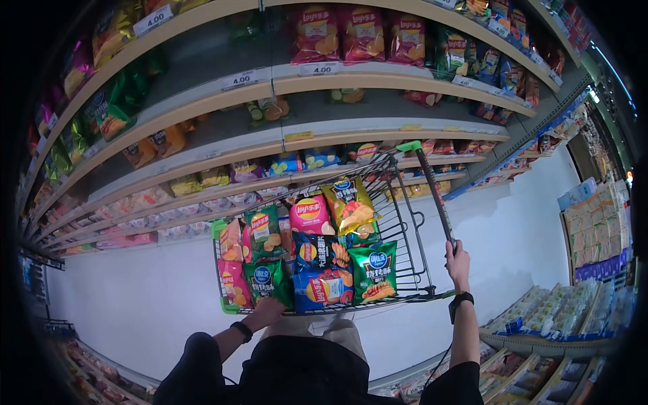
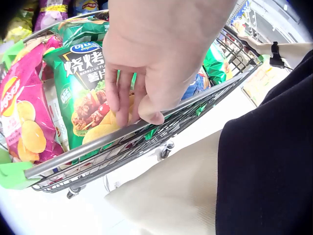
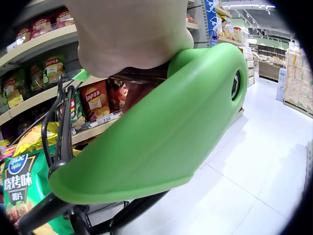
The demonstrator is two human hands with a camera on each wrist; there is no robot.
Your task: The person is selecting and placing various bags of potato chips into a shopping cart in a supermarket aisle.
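My right hand (image 1: 457,262) grips the handlebar (image 1: 435,196) of a wire shopping cart near its close end. In the right wrist view that hand (image 3: 134,36) curls round the bar behind a green plastic end piece (image 3: 151,137). My left hand (image 1: 266,312) is at the cart's near side; in the left wrist view its fingers (image 2: 124,93) go down inside the metal rim (image 2: 83,152), with the thumb at the rim's outer side. Just inside lies a green barbecue chip bag (image 2: 73,93), beside a pink chip bag (image 2: 24,107). Blue (image 1: 324,289) and yellow chip bags (image 1: 351,206) fill more of the cart.
Long shelves (image 1: 202,101) with chip bags and price tags curve along the far side. A white floor (image 1: 135,290) surrounds the cart. At the right stand a stacked display (image 1: 597,226) and low bins of packets (image 1: 553,310). More shelving (image 1: 526,378) stands behind the person.
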